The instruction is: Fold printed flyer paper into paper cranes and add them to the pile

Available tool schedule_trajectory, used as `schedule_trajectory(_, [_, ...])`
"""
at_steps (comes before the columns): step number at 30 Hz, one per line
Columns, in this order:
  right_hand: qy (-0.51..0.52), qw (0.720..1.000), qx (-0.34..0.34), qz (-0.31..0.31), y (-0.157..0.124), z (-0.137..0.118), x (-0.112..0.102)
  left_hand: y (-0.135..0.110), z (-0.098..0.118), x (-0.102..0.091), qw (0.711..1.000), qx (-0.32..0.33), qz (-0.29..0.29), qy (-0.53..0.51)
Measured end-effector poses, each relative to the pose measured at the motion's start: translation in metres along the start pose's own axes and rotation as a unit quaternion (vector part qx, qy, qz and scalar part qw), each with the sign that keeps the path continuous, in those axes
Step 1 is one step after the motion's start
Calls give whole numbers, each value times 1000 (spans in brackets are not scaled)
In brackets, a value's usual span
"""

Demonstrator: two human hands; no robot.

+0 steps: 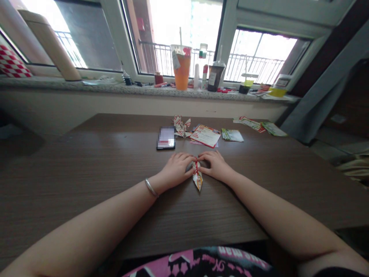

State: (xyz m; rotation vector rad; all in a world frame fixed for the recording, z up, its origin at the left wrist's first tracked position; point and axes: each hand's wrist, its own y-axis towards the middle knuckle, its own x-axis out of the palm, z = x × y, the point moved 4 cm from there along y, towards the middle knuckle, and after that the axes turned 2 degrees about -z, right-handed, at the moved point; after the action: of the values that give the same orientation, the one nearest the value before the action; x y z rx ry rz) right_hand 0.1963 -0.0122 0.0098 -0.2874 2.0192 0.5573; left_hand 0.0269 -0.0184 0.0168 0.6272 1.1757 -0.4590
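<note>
A small folded piece of printed paper, red, white and orange, lies on the brown wooden table with its point toward me. My left hand and my right hand meet over its far end, fingers curled and pressed onto the paper from both sides. A silver bangle sits on my left wrist.
Beyond my hands lie a dark phone, a folded paper figure, a printed leaflet and more leaflets toward the right. Drink cups and small bottles stand on the stone window sill.
</note>
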Motion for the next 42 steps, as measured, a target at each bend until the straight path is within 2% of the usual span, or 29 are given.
schedule_trajectory(7, [20,999,-31,22,1,-1,0,-4,-2,0,1000,9,-3,10])
schedule_trajectory(14, [11,998,-65,-6,-1,-6,-1,-5,-1,-10,1000,18,18,-14])
schedule_trajectory(25, [25,995,-91,-21,-6,-13,-7,-4,-6,-4,999,5,4,-40])
schedule_trajectory(35, [63,993,-98,-13,-5,-11,-5,-3,-3,-7,997,25,3,-71])
schedule_trajectory(42, [107,991,-83,2,-5,-14,-5,-2,-1,-9,994,23,39,-96])
